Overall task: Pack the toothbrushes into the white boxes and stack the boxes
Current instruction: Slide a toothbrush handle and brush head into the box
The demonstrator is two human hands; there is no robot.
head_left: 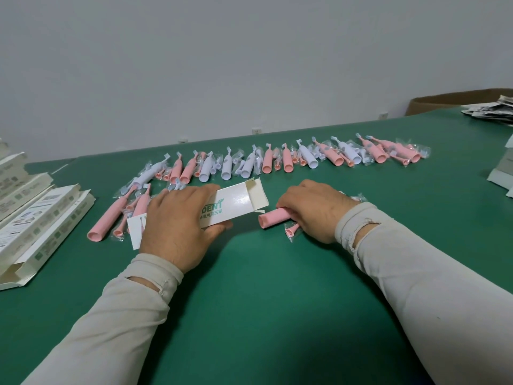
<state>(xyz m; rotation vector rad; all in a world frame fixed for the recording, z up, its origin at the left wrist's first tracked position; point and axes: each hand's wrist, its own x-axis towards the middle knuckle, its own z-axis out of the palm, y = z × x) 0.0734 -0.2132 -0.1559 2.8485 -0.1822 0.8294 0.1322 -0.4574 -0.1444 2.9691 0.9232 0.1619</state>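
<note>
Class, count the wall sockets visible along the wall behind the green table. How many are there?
3. One wall socket left of centre, one near the middle, one to the right beside the cardboard box. More may hide below the table edge.

The white box (233, 202) under the left hand (177, 220) bears teal letters "DENT", the start of the word covered by the hand. Below runs a line of Chinese characters, partly hidden. Print on the boxes stacked at left (36, 218) is too small to read.
</note>
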